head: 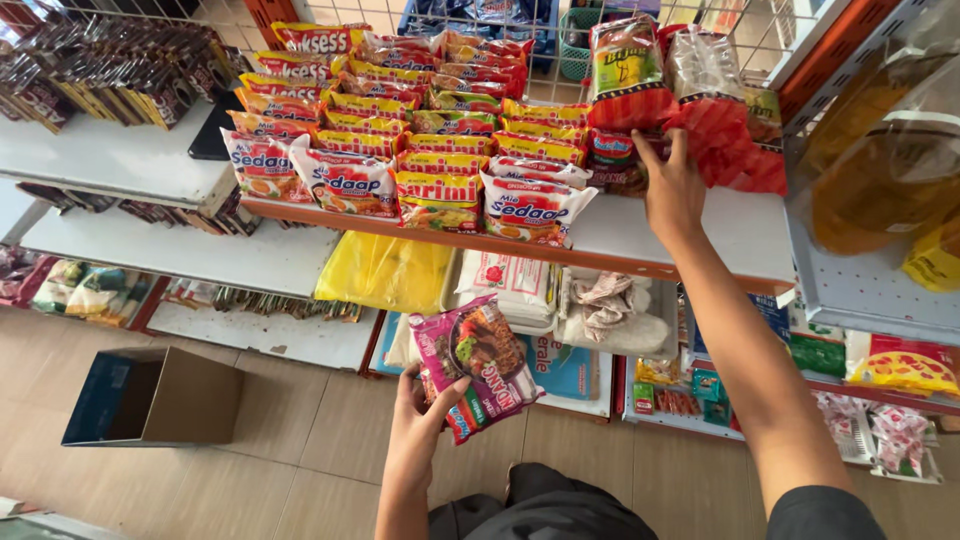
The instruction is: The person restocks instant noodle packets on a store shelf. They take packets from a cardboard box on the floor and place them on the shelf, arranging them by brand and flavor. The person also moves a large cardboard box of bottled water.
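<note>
My left hand (418,420) is low in the view and grips a small stack of pink and purple noodle packets (478,362) by the lower edge. My right hand (673,190) reaches up to the shelf (690,245) and its fingers press against red packets (725,140) stacked at the right end of the rows. Beside them stand upright bags, a red and green one (627,75) and a clear one (703,65). Rows of noodle packets (400,130) in red, yellow and white fill the shelf to the left.
An open cardboard box (155,397) lies on its side on the tiled floor at lower left. A yellow bag (385,272) and white sacks (515,283) sit on the lower shelf. Bottles of yellow oil (880,150) stand at right. Dark sachets (100,75) line the left shelf.
</note>
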